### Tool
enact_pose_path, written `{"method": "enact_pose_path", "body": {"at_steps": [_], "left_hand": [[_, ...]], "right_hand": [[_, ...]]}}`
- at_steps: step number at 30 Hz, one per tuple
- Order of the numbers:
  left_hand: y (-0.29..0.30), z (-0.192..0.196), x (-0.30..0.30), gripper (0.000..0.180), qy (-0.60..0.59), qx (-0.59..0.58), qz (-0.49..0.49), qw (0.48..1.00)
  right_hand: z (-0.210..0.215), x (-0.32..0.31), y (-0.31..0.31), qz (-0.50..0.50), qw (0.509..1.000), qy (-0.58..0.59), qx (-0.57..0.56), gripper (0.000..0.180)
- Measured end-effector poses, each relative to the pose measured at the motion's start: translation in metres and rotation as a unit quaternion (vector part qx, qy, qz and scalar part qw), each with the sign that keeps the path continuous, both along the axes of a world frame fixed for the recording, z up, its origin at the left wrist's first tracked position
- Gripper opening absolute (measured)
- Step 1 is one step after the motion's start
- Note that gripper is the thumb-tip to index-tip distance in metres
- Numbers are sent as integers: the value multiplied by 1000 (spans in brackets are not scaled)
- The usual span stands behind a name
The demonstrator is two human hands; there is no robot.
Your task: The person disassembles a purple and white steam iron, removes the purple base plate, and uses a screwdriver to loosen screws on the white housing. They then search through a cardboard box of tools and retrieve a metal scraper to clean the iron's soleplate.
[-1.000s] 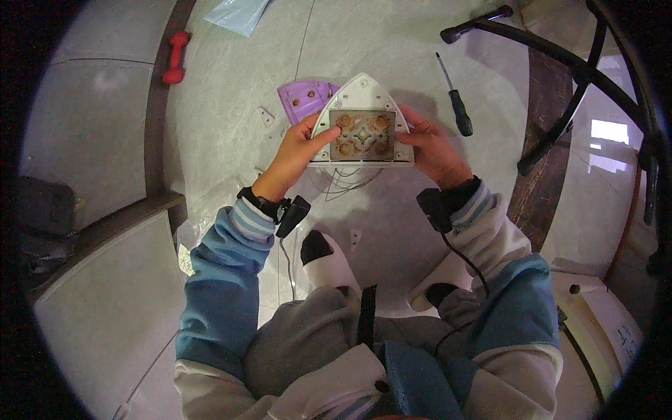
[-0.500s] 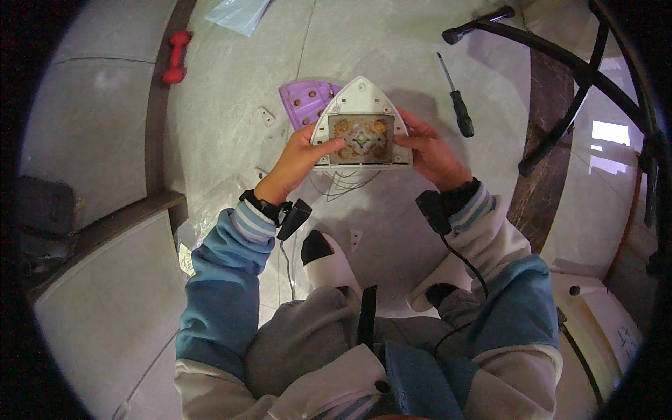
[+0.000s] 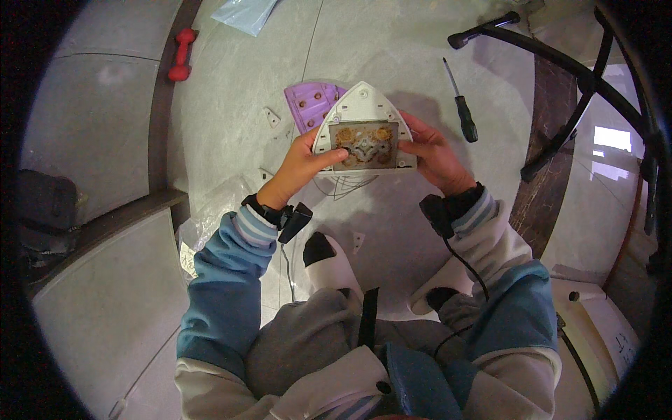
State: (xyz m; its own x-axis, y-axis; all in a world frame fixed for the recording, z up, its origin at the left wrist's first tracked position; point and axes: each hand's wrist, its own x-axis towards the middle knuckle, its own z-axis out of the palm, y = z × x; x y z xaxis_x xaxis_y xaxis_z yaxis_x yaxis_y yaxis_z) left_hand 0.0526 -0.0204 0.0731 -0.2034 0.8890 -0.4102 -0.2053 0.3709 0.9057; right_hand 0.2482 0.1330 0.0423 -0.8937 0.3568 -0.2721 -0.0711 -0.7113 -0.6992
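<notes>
Sitting between both hands: white casing

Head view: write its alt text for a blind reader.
A person's left hand and right hand grip a white pointed housing with a stained panel. A purple piece lies partly hidden behind it, a screwdriver to the right on the floor.

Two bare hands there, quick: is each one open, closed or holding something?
Left hand: closed on the left side of the white, pointed-arch, plastic-looking casing.
Right hand: closed on the right side of the same casing.
</notes>
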Motion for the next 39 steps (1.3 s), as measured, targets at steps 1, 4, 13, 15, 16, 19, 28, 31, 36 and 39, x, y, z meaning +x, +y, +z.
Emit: {"method": "enact_pose_path", "body": {"at_steps": [1, 4, 13, 15, 16, 19, 28, 31, 36, 39], "left_hand": [[-1, 0, 0, 42, 2, 7, 0, 1000], [0, 0, -1, 44, -14, 20, 3, 1000], [4, 19, 2, 73, 440, 115, 36, 890], [4, 22, 3, 77, 537, 152, 25, 829], [5, 21, 4, 77, 551, 171, 26, 817], [4, 19, 2, 75, 569, 177, 42, 802], [5, 14, -5, 31, 539, 216, 86, 809], [12, 13, -5, 23, 556, 237, 95, 791], [19, 8, -5, 18, 620, 242, 54, 745], [19, 1, -1, 18, 626, 230, 49, 743]], "right_hand": [[2, 0, 0, 0, 1000, -11, 15, 53], [9, 1, 2, 5, 998, -18, 57, 53], [14, -2, -3, -10, 998, -29, 62, 54], [12, -3, -5, -14, 997, -30, 66, 54], [10, -4, -6, -22, 998, -37, 50, 53], [8, -5, -9, -49, 998, -40, 24, 52], [15, -3, -7, -34, 997, -58, 27, 52], [12, -4, -8, -31, 997, -59, 38, 51], [5, -3, -10, -26, 996, -66, 53, 52], [2, -1, -9, -20, 996, -67, 53, 51]]}}
